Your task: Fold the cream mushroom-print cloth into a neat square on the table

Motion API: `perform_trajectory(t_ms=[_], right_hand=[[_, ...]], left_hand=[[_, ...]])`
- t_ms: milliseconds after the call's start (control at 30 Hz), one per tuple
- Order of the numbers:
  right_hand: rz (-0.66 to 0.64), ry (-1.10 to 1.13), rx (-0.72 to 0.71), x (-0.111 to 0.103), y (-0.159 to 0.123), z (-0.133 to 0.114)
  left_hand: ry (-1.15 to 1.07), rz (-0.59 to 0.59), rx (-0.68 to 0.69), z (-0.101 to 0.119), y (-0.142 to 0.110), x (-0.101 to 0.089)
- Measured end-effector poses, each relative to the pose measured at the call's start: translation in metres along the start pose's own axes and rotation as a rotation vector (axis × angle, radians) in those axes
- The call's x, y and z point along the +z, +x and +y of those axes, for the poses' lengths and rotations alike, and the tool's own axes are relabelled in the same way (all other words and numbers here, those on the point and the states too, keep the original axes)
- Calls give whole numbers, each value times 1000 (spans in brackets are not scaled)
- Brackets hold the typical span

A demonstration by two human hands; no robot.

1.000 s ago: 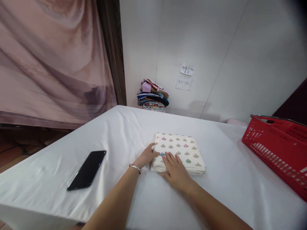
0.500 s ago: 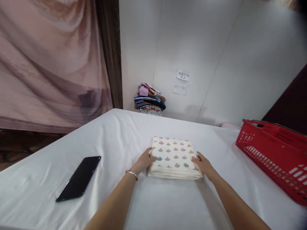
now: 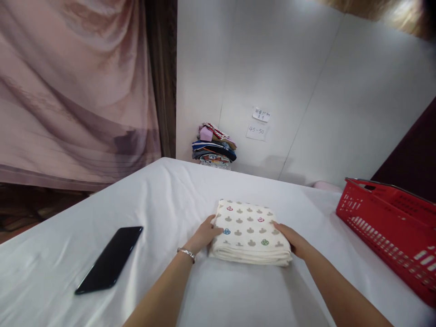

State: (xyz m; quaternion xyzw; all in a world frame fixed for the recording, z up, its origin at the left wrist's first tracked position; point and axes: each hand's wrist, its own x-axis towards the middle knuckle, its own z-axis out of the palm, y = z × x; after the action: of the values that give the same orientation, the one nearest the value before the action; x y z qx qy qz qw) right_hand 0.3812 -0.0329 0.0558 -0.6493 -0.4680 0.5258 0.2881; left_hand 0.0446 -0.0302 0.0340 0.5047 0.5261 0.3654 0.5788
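A folded white cloth (image 3: 250, 229) lies in the middle of the bed-like white surface (image 3: 238, 295), with its layered fold facing me. Small grey, red, blue and green mushroom-like figures are printed on it. My left hand (image 3: 205, 232), with a silver bracelet at the wrist, grips the cloth's left side, thumb on top. On the right side, my right hand (image 3: 293, 238) has its thumb over the edge; its other fingers are hidden beneath or behind the cloth. The near right corner looks slightly raised.
A black phone (image 3: 109, 260) lies to the left. At the right edge stands a red plastic basket (image 3: 384, 227). Folded clothes (image 3: 214, 147) are piled by the wall at the back, left of two paper notes (image 3: 257, 131). A pink curtain (image 3: 75, 91) hangs at the left.
My right hand's fingers, seen beside the cloth before, are now tucked out of sight at its right edge, and that side has lifted slightly. The camera view has tilted a little upward.
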Motion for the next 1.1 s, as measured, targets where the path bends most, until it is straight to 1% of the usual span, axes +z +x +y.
perform_trajectory(t_ms=[67,100,167,267,333,400,433,500,533,600,667,733,800,867,900,967,1033,1100], right_hand=[[-108,118,26,1,-4,0],[-125,174,31,2,-5,1],[-78,224,-7,4,-9,3],[-1,221,-27,6,-13,7],[-19,177,-1,7,-16,10],[-46,103,59,5,-15,12],[-38,46,91,3,-13,12],[34,-119,120,-2,-4,9],[80,-217,97,-5,1,6],[156,-403,-18,-8,14,-2],[176,-533,-157,-6,28,-12],[175,-646,-260,-1,39,-25],[207,-808,-290,4,49,-37],[255,-965,-226,6,56,-46],[256,-1007,-172,5,60,-49],[208,-1010,-93,2,66,-51],[153,-971,-133,-3,71,-50],[154,-964,-229,-6,76,-50]], left_hand=[[-35,6,-16,0,0,1],[-53,9,-18,0,0,1],[-79,15,-11,0,0,1],[-82,56,-6,4,-1,-1],[-75,84,-21,8,-4,-3],[-67,102,-44,12,-6,-5],[-59,106,-53,13,-7,-6],[-36,113,-65,14,-8,-6],[-19,113,-69,15,-8,-6],[23,109,-73,15,-9,-6],[60,103,-72,16,-9,-7],[80,101,-68,15,-9,-8],[80,100,-66,12,-6,-9],[62,93,-56,5,-1,-11],[50,88,-48,0,2,-12],[27,84,-30,-9,8,-14],[11,83,-13,-16,13,-15],[8,79,-7,-19,15,-15]])
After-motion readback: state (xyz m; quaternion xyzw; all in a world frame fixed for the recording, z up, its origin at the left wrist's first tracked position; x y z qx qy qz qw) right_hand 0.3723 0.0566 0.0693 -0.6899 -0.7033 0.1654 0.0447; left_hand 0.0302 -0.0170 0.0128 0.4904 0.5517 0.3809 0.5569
